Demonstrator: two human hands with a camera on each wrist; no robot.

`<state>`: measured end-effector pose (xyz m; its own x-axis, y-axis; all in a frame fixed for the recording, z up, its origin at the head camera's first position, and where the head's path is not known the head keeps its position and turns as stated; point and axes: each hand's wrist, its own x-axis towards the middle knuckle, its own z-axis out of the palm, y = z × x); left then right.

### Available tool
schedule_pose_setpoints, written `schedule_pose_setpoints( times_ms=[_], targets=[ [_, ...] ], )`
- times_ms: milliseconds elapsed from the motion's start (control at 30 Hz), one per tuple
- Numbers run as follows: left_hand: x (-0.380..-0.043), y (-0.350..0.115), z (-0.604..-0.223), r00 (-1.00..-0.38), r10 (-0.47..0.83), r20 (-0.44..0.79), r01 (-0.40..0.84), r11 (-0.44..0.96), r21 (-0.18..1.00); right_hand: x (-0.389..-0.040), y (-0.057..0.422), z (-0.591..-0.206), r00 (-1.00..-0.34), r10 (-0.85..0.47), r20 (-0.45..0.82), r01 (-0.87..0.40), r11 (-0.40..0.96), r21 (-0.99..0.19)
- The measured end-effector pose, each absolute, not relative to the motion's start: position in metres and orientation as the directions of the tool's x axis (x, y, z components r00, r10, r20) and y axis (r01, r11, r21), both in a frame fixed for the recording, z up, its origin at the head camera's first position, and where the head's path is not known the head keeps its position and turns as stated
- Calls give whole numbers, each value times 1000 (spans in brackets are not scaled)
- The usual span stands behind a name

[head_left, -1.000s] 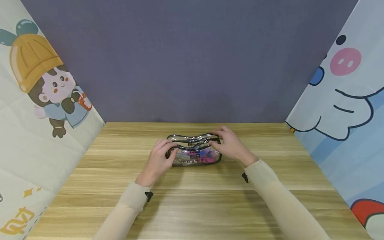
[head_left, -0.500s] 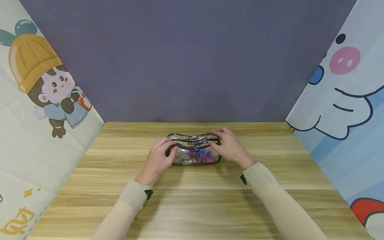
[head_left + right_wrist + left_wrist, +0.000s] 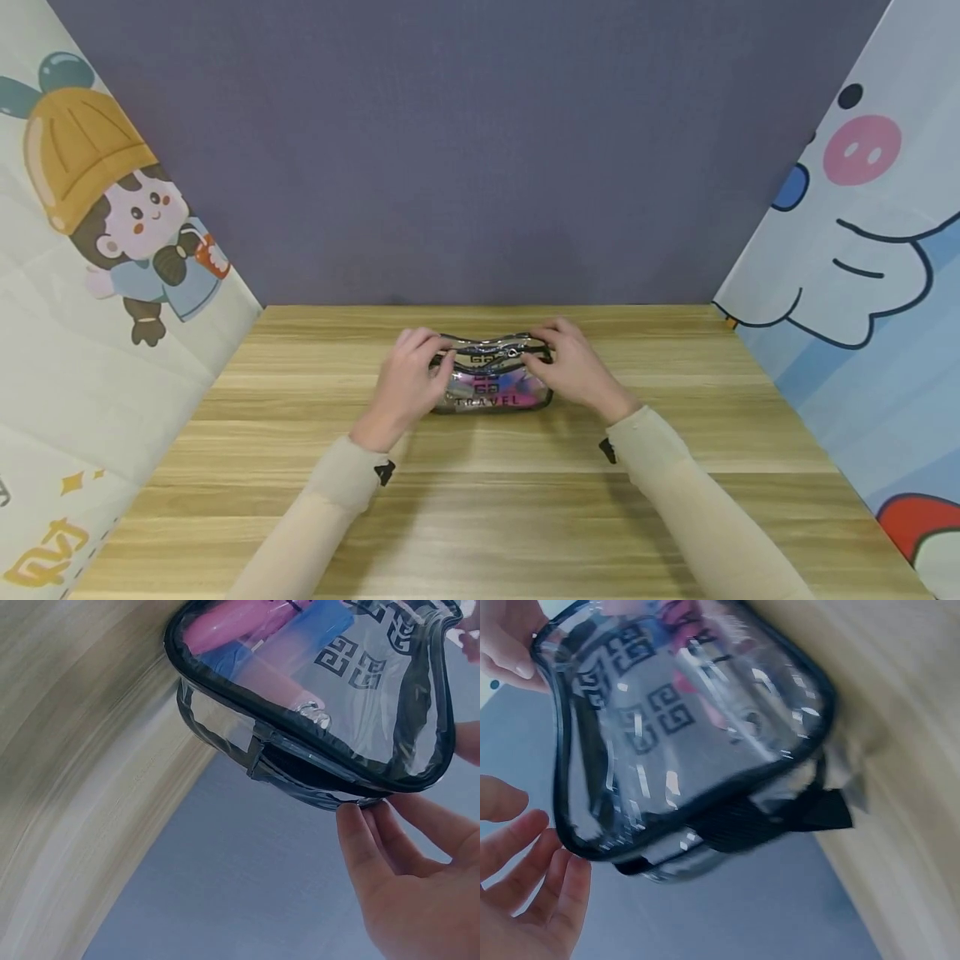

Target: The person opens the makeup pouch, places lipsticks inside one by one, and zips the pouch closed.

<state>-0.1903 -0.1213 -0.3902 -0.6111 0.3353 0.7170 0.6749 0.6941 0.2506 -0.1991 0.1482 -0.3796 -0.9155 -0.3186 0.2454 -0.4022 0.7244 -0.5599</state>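
Observation:
A clear zip pouch (image 3: 480, 387) with dark piping and the word TRAVEL stands on the wooden table, pink and blue items showing through its front. My left hand (image 3: 408, 375) is at its top left corner; in the left wrist view its loosely bent fingers (image 3: 555, 881) lie right at the piping, thumb apart from the pouch. My right hand (image 3: 573, 367) pinches the top right corner. The right wrist view shows those fingertips (image 3: 352, 829) at the dark edge beside the side strap. A zipper pull (image 3: 513, 353) shows near the right thumb.
The wooden table (image 3: 480, 517) reaches back to a grey-purple panel (image 3: 480, 150). Cartoon-printed sheets flank it, one on the left (image 3: 82, 375) and one on the right (image 3: 847, 333).
My left hand has shifted right and slightly up along the pouch's top edge. The right hand and the pouch stay almost where they were.

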Motion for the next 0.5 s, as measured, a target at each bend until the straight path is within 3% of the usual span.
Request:
schedule_pose_setpoints(
  times_ms=[500],
  targets=[
    [-197, -85, -365, -681, 500, 535, 676, 710, 197, -202, 150, -382, -914, -315, 257, -406, 725, -556]
  ],
)
